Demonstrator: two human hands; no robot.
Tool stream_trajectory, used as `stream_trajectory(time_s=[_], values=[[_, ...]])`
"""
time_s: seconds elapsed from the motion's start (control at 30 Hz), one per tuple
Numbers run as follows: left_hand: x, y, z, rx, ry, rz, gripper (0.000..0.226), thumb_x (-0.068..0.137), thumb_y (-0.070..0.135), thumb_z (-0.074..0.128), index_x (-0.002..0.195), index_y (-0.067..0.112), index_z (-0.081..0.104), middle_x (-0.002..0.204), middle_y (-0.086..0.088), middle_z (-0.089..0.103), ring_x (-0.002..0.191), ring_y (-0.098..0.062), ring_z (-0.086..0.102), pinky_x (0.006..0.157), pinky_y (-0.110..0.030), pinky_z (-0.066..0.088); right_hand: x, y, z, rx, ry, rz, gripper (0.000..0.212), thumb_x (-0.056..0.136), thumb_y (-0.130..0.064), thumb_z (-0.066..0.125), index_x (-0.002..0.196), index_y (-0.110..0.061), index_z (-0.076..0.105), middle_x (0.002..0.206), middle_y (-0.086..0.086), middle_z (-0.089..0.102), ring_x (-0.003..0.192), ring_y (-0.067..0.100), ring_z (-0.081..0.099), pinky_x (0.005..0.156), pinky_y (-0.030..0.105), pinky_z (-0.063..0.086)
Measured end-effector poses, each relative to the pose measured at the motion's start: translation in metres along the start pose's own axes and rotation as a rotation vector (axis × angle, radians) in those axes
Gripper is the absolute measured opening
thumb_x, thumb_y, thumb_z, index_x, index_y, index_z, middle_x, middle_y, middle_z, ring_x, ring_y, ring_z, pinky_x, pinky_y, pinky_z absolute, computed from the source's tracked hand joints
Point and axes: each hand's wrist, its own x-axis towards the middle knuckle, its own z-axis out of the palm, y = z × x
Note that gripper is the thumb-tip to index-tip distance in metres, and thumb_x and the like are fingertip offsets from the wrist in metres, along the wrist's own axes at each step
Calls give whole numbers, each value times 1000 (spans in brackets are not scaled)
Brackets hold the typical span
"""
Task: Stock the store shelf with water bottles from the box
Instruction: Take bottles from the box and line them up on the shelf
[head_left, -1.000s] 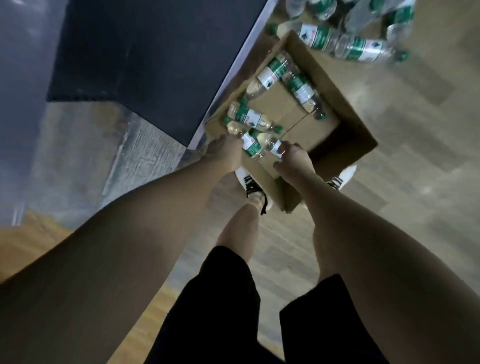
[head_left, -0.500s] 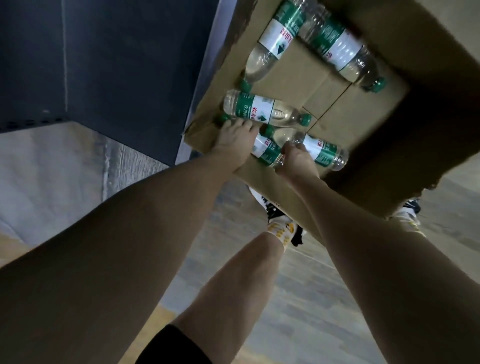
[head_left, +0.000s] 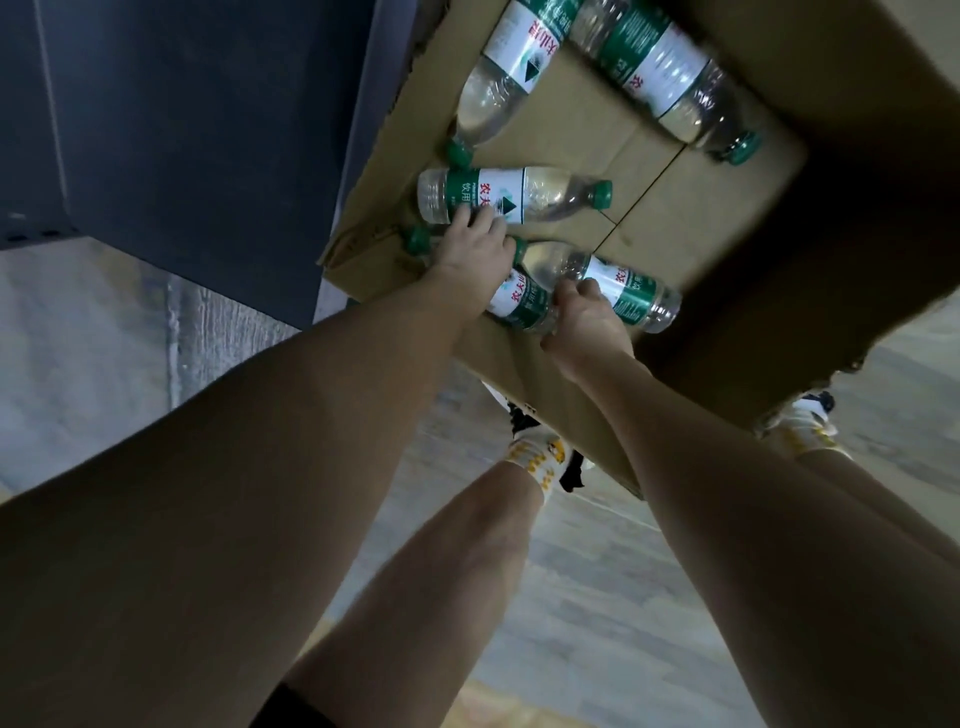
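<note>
Cardboard box (head_left: 857, 218) on floor beside dark shelf unit (head_left: 208, 130); five water bottles lying inside, near left corner crowded

Left hand (head_left: 475, 249) curled over bottle (head_left: 519, 304); right hand (head_left: 584, 317) grips another (head_left: 634, 296)

Judged: box nearly emptied, five to shelve

My white socks (head_left: 540, 460) with yellow print show below me, over black shoes (head_left: 571, 475), I think. Grey plank flooring (head_left: 597, 597) runs underfoot, with a pale textured wall (head_left: 78, 338) left.
</note>
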Motion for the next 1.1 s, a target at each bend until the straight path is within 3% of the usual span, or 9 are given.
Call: stream_trajectory(time_s=[0.13,0.33,0.47,0.6,0.73,0.87,1.0,1.1], values=[[-37,8,-35,-248,-155,-107,61,84,17,70,137,8,43,142,-18,36,119,-35,49,88,-41,51,-35,-4,-30,-38,12,1,66,86,-9,65,145,-17,38,127,10,46,112,29,52,78,37,48],[-103,5,-101,-402,-236,-229,35,94,6,52,129,9,50,129,-17,55,119,-33,51,90,-39,50,-99,-19,-100,-116,3,-62,57,87,-9,62,140,-13,43,129,12,44,111,31,51,74,34,43],[-161,-8,-170,-400,-167,-252,31,97,7,46,127,7,53,123,-17,58,116,-31,53,87,-40,50,-154,-39,-161,-118,23,-121,57,84,-13,66,137,-13,45,132,12,45,117,31,50,89,41,51],[-234,-27,-270,-398,-130,-273,28,93,7,54,121,8,61,124,-12,61,116,-28,57,89,-37,52,-224,-67,-232,-163,58,-213,64,84,-15,67,142,-12,43,139,12,44,125,32,47,97,39,45],[-319,-43,-363,-402,-25,-360,32,90,14,61,122,15,63,124,-7,64,113,-25,62,84,-32,50,-305,-94,-307,-235,92,-309,56,84,-22,70,135,-15,47,132,10,46,123,30,48,97,38,45],[-403,-60,-438,-400,58,-465,38,89,16,58,127,19,61,120,-2,67,109,-23,65,79,-29,49,-379,-119,-386,-292,156,-403,66,85,-25,70,144,-14,42,146,15,40,133,33,42,108,38,42],[-486,-78,-499,-298,131,-518,30,85,24,64,115,21,67,111,2,70,105,-19,67,72,-25,43,-444,-155,-445,-350,173,-566,67,75,-44,68,131,-11,53,132,13,54,128,31,45,102,35,43],[-553,-92,-535,-198,171,-552,22,82,20,67,103,20,69,106,0,71,99,-20,68,75,-27,44,-490,-183,-473,-364,228,-680,61,74,-38,80,122,-10,54,122,13,57,116,29,51,94,35,47]])
